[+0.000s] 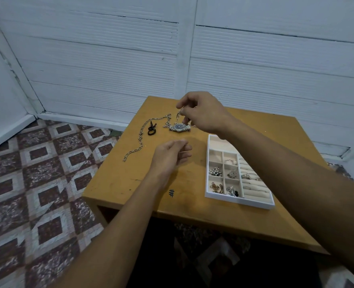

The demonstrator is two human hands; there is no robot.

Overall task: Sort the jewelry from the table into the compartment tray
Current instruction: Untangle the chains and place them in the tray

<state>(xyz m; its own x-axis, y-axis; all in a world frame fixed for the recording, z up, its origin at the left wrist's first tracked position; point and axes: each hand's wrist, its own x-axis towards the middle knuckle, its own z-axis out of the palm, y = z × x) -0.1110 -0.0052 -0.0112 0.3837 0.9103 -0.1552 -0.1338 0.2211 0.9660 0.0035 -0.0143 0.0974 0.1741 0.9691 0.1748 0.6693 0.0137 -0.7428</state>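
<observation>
A white compartment tray (239,201), partly filled, sits right; a long silver chain (141,138) lies left, a dark-dialled watch (179,127) far-centre. The right hand (205,113) has a pinch grip on a short chain (179,114) above the watch. I cannot tell the grip of the left hand (167,156). Ochre tabletop (130,173), white plank walls (109,59).

Tray (238,199) right edge hidden under forearm (275,154); pinched piece (179,114) too small

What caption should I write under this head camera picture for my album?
Right hand pinches a silver piece near the watch, with the compartment tray nearby.
</observation>
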